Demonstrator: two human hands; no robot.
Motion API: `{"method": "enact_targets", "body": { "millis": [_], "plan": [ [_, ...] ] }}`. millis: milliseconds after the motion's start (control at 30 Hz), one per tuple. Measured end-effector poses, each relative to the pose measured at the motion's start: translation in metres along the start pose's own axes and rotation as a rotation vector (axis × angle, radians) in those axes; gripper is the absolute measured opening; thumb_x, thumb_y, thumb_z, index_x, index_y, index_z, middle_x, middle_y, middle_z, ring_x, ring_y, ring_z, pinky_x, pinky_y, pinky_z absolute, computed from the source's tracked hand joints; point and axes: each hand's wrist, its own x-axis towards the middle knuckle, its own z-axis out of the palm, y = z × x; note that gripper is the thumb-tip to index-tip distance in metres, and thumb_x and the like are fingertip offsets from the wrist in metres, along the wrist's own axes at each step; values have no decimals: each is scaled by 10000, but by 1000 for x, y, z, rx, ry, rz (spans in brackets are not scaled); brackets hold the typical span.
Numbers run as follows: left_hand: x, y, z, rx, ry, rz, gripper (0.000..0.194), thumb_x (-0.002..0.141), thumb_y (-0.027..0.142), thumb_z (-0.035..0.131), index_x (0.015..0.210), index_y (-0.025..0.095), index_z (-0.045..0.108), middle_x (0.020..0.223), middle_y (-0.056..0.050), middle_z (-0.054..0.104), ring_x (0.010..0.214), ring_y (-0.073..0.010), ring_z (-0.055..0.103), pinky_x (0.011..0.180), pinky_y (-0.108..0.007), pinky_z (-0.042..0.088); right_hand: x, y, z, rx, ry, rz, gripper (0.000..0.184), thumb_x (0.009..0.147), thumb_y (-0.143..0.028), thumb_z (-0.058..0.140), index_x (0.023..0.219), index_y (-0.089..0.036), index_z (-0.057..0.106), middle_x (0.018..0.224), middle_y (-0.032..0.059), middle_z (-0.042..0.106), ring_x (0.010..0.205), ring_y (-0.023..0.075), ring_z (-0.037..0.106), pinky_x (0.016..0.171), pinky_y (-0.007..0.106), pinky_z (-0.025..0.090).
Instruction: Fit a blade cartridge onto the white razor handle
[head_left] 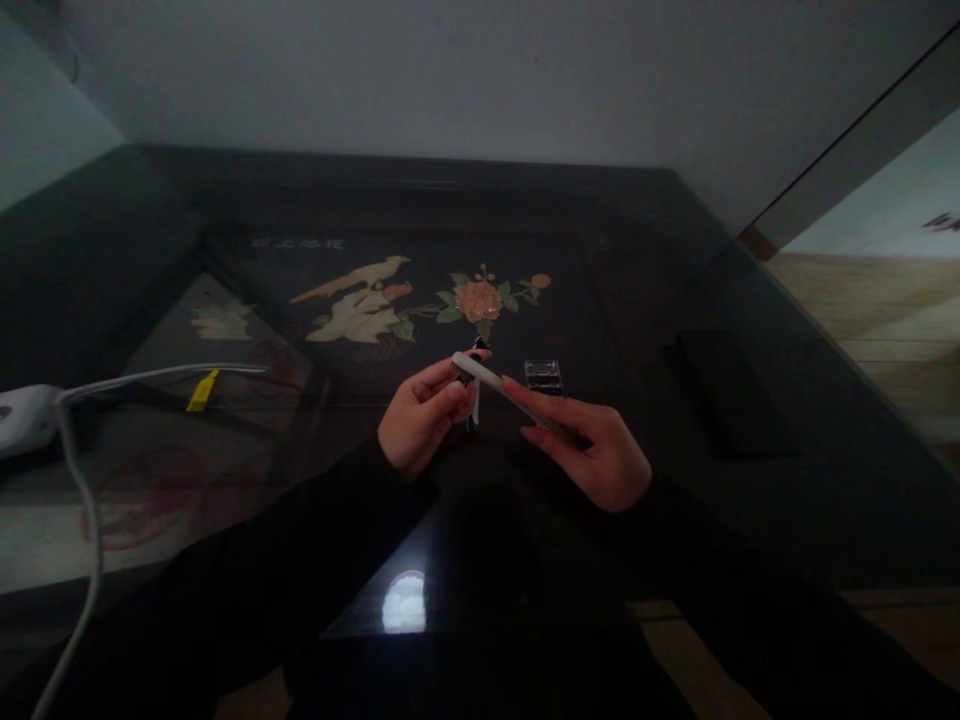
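Note:
Above the dark table, my left hand (424, 415) is closed, thumb against fingers, around a small dark object (464, 377) that its fingers partly cover. A long, narrow pale strip (487, 374) with a rounded end slants from beside those fingertips down to my right hand (589, 445). My right hand pinches the strip's lower part between thumb and fingers. Below my left fingertips a thin, light-edged piece hangs down; whether it joins the dark object I cannot tell. Just beyond my right fingers sits a small clear box (542, 376) with dark contents.
The glossy dark tabletop (615, 240) carries a bird-and-flower picture (367, 300). A white power strip (28, 418) with a grey cable (94, 520) and a yellow tag (202, 391) lies left. To the right is a flat black rectangular object (731, 392). A pale wall (420, 80) stands behind.

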Motion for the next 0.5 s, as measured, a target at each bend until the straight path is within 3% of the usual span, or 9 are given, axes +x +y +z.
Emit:
{"method": "enact_targets", "body": {
  "millis": [300,500],
  "plan": [
    [-1,-2,-1,14,-1,15,386,584,376,860,833,129,700,561,33,543,505,-57,440,487,-183,338,4,3,-2,3,57,44,486,863,-144,553,1324,-295,535,1307,7,600,1108,206,647,937,355,545],
    [0,0,-1,22,-21,30,453,594,378,854,944,125,715,557,42,516,500,-52,417,481,-182,320,1,3,-1,12,31,53,467,870,-176,563,1325,-280,537,1278,24,627,940,193,713,854,343,584]
  ]
}}
